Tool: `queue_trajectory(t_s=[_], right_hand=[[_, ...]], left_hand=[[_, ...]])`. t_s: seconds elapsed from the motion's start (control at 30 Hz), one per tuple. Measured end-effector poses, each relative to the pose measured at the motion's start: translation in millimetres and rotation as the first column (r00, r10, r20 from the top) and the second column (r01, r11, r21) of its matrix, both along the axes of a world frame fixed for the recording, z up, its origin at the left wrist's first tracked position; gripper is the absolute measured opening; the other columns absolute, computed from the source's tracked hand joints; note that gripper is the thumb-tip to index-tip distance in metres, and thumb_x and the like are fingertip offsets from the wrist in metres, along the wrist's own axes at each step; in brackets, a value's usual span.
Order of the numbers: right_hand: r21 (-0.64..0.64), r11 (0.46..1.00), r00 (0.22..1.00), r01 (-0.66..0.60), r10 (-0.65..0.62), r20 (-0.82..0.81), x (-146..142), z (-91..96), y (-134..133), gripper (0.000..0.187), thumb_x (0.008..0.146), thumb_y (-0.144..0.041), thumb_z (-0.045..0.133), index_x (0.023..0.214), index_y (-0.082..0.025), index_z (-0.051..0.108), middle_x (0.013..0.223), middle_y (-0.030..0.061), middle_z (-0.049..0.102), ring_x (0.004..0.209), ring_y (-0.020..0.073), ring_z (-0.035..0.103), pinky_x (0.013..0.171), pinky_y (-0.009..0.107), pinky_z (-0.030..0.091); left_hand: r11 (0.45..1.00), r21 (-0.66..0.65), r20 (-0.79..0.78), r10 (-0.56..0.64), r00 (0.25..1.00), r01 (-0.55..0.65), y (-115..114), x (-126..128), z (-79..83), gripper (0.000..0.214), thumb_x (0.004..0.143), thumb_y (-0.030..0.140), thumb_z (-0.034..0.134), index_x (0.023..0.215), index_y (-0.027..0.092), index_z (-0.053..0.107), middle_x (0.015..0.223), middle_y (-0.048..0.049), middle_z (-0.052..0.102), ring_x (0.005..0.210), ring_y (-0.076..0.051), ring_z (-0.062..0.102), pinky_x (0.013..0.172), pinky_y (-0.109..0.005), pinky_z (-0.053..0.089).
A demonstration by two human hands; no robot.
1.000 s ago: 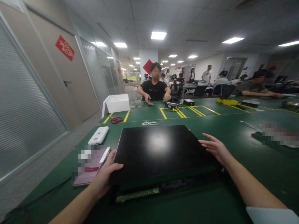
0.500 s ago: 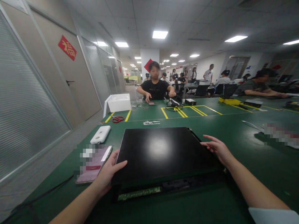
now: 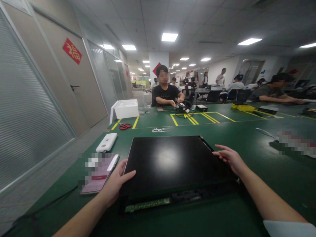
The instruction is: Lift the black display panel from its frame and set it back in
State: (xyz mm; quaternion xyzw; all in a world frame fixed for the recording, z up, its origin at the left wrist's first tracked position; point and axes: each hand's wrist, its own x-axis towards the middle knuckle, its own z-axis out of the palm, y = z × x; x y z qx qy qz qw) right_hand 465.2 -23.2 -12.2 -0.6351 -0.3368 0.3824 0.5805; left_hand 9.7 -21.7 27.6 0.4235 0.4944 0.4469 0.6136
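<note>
A flat black display panel point(image 3: 170, 161) lies in front of me, its glossy face up and reflecting a light. Beneath its near edge shows a dark frame with a narrow green circuit board point(image 3: 148, 204). My left hand point(image 3: 120, 177) is closed on the panel's left edge, thumb on top and the other fingers at the side, partly hidden. At the right edge, my right hand point(image 3: 229, 159) has its visible fingers apart, one stretched out above the table and another touching the edge.
A phone point(image 3: 98, 177) and a white power bank point(image 3: 106, 143) lie left of the panel. Beyond are red-handled scissors point(image 3: 124, 126), small white pieces point(image 3: 160, 130) and a white box point(image 3: 126, 108). A person point(image 3: 165, 93) sits opposite, hands at a black cabled device point(image 3: 184, 107).
My hands and the panel stay almost in place. Across the table, the person's hand has left the small reddish item and moved over to the black cabled device.
</note>
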Motion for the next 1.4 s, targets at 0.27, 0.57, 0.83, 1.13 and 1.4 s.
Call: queue_trajectory(t_s=[0.27,0.57,0.83,1.13,1.4], right_hand=[[-0.007,1.0,1.0,0.006,-0.006,-0.008,-0.9,1.3,-0.6,0.048,0.062,-0.02,0.065,0.11,-0.013,0.062,0.082,0.0115,0.076,0.056,0.0132,0.051,0.045,0.024,0.031],[-0.003,1.0,1.0,0.003,-0.003,0.011,1.0,-0.6,-1.2,0.042,0.064,-0.021,0.064,0.106,-0.015,0.064,0.084,0.0108,0.076,0.056,0.0132,0.053,0.045,0.024,0.034],[0.001,1.0,1.0,0.001,-0.001,0.002,2.0,-2.8,0.8,0.04,0.063,-0.021,0.065,0.103,-0.015,0.065,0.083,0.011,0.076,0.055,0.0131,0.052,0.044,0.024,0.032],[-0.004,1.0,0.998,0.001,0.0,0.067,4.3,-5.4,3.4,0.037,0.062,-0.023,0.066,0.099,-0.016,0.068,0.082,0.0102,0.076,0.055,0.0134,0.052,0.044,0.025,0.031],[-0.013,1.0,0.998,0.0,0.0,0.061,4.9,-4.6,2.6,0.038,0.062,-0.022,0.067,0.099,-0.015,0.069,0.084,0.0105,0.076,0.056,0.0123,0.051,0.045,0.024,0.033]], left_hand=[[0.999,0.006,-0.009,0.033,0.999,-0.033,-0.5,1.1,-3.2,0.064,0.06,0.028,0.085,0.116,0.023,0.056,0.114,-0.0101,0.073,0.099,-0.031,0.071,0.077,-0.037,0.059],[1.0,-0.005,0.011,0.02,1.0,-0.02,0.7,0.2,-2.5,0.063,0.059,0.027,0.087,0.114,0.022,0.058,0.114,-0.011,0.073,0.102,-0.033,0.07,0.086,-0.041,0.057],[1.0,-0.003,0.01,-0.004,1.0,0.004,0.8,-0.7,-1.9,0.068,0.061,0.028,0.086,0.121,0.021,0.056,0.121,-0.0126,0.07,0.107,-0.033,0.068,0.089,-0.04,0.056],[1.0,0.014,0.077,-0.028,0.997,0.027,1.6,0.9,-5.2,0.079,0.059,0.029,0.088,0.13,0.021,0.056,0.118,-0.013,0.072,0.108,-0.035,0.067,0.095,-0.045,0.053],[0.999,0.02,0.053,-0.039,0.998,0.038,3.2,-1.3,-4.4,0.08,0.059,0.03,0.088,0.131,0.022,0.054,0.125,-0.0124,0.069,0.113,-0.035,0.065,0.095,-0.044,0.053]])
